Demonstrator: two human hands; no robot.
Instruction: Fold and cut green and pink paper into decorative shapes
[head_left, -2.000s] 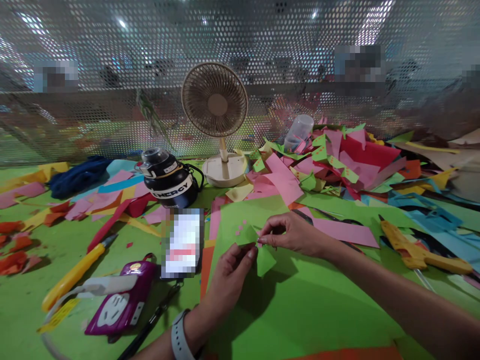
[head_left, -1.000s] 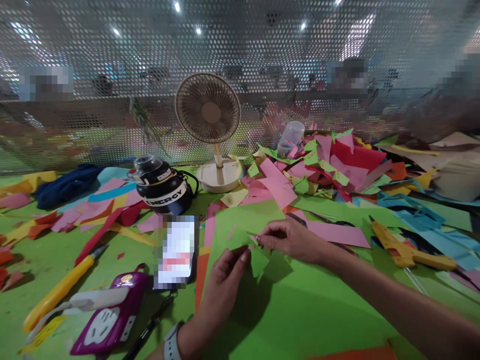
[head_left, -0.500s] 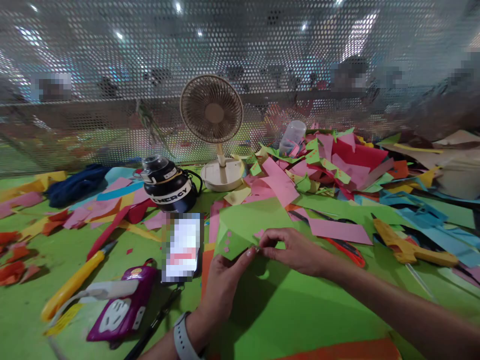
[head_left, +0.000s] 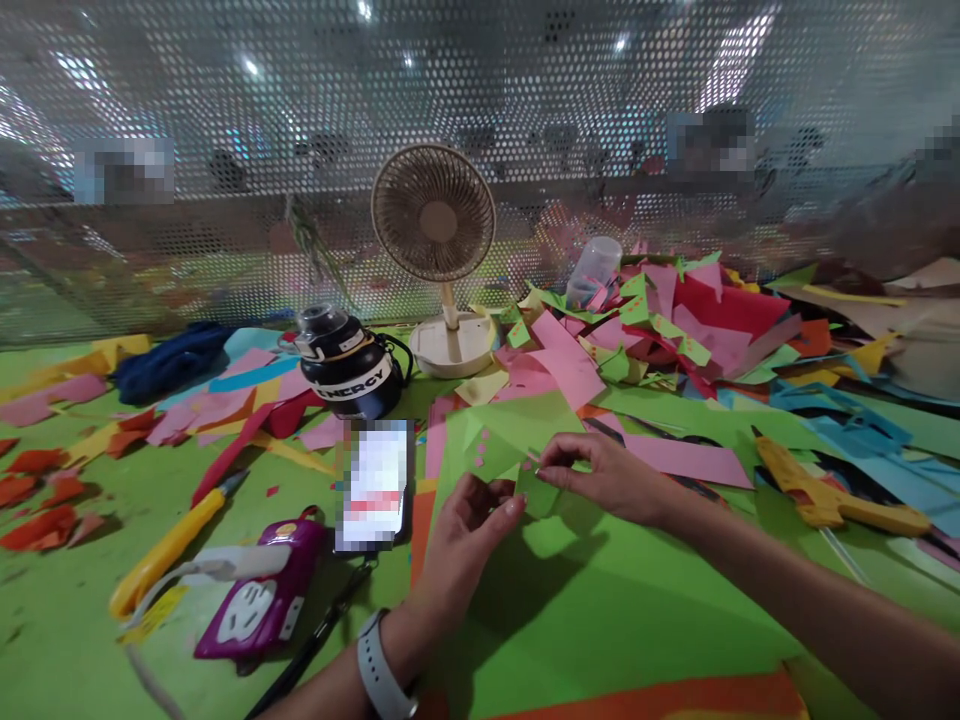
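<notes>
A small piece of green paper [head_left: 537, 494] is held up between my two hands. My right hand [head_left: 611, 475] pinches its upper right edge with thumb and fingertips. On its other side, my left hand [head_left: 466, 535] has curled fingers, the thumb tip against the paper's left edge; a watch is on that wrist. Tiny pink paper bits [head_left: 528, 462] show by the right fingertips, though whether they are stuck on I cannot tell. Just beyond the left fingers is green paper with pink dots [head_left: 481, 448]. Under both hands lies a large green sheet [head_left: 615, 600].
Left of the hands are a phone [head_left: 373, 490], a purple case [head_left: 262, 595], a yellow-handled tool [head_left: 172, 550] and a black bottle [head_left: 349, 370]. A fan [head_left: 435, 215] stands behind. Paper scraps [head_left: 645, 320] and a yellow glue gun [head_left: 825, 490] lie right.
My hands have moved slightly apart, and the small green paper between them now shows more plainly. The view has shifted a little, so the surroundings sit further right.
</notes>
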